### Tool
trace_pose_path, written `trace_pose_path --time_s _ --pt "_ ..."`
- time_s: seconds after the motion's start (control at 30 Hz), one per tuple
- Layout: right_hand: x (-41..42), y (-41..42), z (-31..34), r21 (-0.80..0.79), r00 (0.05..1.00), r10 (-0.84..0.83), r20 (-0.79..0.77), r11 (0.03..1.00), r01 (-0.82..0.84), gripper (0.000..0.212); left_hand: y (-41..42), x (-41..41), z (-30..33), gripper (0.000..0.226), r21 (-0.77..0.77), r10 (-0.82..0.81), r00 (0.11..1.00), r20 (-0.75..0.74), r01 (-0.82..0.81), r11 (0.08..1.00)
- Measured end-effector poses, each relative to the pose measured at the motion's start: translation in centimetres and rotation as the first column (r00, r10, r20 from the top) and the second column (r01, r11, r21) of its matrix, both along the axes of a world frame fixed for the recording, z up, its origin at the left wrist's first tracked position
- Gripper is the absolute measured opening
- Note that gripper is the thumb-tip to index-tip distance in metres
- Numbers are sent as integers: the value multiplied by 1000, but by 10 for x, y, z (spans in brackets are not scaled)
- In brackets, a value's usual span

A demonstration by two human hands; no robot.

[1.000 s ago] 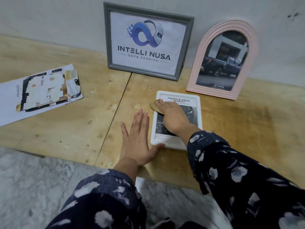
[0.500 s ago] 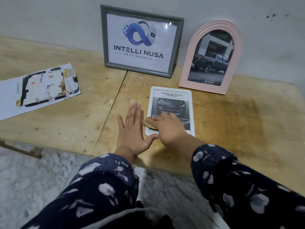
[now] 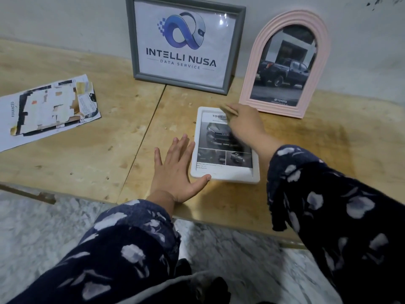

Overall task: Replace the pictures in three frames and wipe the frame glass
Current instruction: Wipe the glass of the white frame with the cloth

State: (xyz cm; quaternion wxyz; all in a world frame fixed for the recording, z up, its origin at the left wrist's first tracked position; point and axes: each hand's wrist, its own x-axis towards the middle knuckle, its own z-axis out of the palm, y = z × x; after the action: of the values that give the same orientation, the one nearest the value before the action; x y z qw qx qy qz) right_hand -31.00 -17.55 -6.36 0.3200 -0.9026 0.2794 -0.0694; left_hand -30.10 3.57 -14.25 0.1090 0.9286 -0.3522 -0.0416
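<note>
Item 1: printed sheets (image 3: 47, 107), far left of the table (image 3: 328, 150), lying flat; leave them.

Item 2: left hand (image 3: 176, 172), flat and spread on the table, thumb against the near edge of the white frame (image 3: 223, 174). Brace there so the frame cannot slide.

Item 3: grey frame (image 3: 186, 43), upright against the wall.

Item 4: white frame, flat on the table, glass up.

Item 5: right hand (image 3: 245, 123), blurred, holding a small tan cloth (image 3: 229, 109) at the far end. Press evenly and cover the corners.

Item 6: pink arched frame (image 3: 287, 64), upright just beyond; mind your knuckles.
</note>
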Motion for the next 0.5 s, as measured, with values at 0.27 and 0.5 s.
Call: trace_pose_path --time_s 0.27,0.5 --pt "22 23 -38 -409 889 287 -357 808 -425 45 -1 3 -1 100 6 10 1000 -29 -9 1000" --pt "-21 42 -34 -371 854 354 -381 788 -492 52 -2 2 -2 100 10 4 1000 -24 -4 1000"
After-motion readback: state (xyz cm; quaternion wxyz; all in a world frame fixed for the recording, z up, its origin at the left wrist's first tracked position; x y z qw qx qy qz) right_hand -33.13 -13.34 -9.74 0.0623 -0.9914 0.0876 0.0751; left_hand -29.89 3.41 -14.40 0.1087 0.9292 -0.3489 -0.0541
